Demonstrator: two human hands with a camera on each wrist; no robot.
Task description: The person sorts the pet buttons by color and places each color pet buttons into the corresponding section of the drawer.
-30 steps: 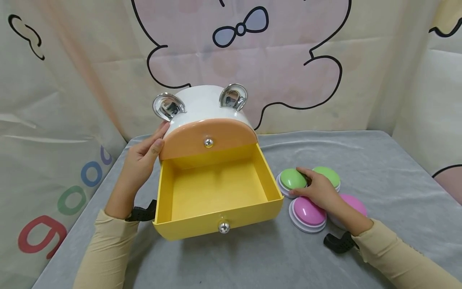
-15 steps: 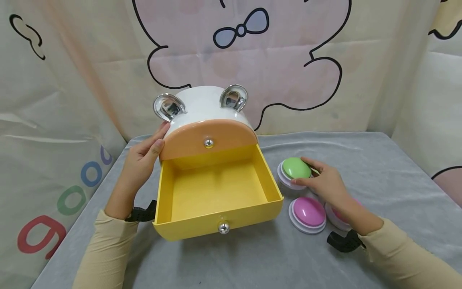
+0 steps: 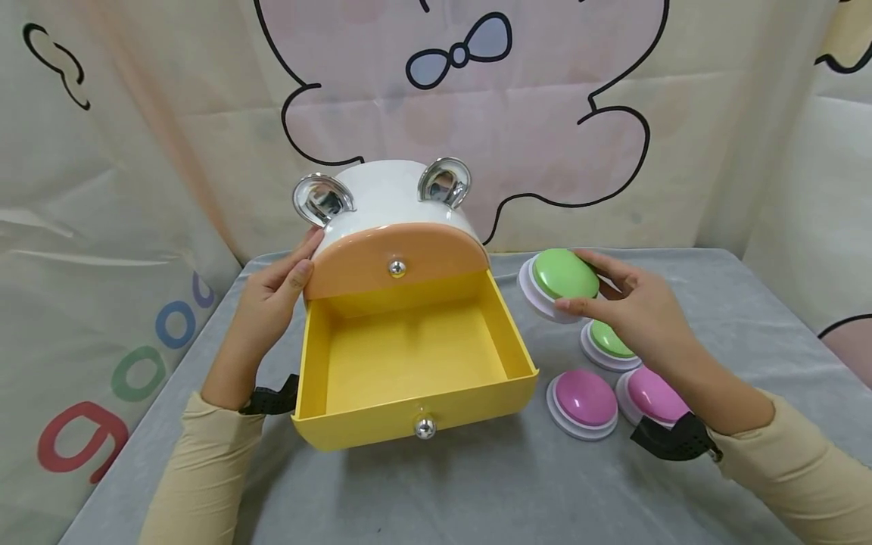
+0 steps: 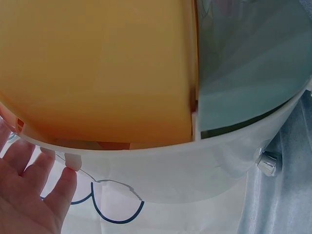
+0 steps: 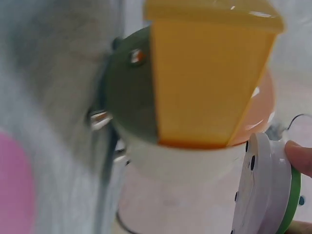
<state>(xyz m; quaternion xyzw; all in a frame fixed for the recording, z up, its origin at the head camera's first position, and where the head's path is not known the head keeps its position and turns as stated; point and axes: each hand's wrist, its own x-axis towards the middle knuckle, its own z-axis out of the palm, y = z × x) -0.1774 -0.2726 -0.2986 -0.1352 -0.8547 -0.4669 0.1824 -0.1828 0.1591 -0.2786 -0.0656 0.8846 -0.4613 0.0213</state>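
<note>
Drawer point(image 3: 361, 424) open, left hand point(image 3: 266, 303) grips cabinet point(image 3: 388, 193), right hand point(image 3: 643, 306) pinches one green button point(image 3: 565, 275) at two o'clock; three others point(image 3: 584, 399) remain at three.

The glossy white, rounded plastic cabinet point(image 3: 384, 189) has mirror-silver ears point(image 3: 444, 184), a peach-orange, curved upper drawer front point(image 3: 354, 261) with a silver ball knob point(image 3: 397, 268), a plain yellow plastic drawer point(image 3: 347, 426), also silver-knobbed, and a dark green lower panel point(image 5: 129, 92). Two round plastic buttons point(image 3: 565, 274) show bright green domes on white bases, and two other round plastic buttons point(image 3: 584, 397) vivid pink domes on white bases. The desk cloth point(image 3: 450, 499) is plain grey, the sleeves point(image 3: 211, 454) beige, and the cream fabric backdrop point(image 3: 715, 166) bears a black-outlined pale pink figure point(image 3: 545, 151), a light blue bow point(image 3: 459, 54) and red, green, blue and purple lettering point(image 3: 112, 431).
</note>
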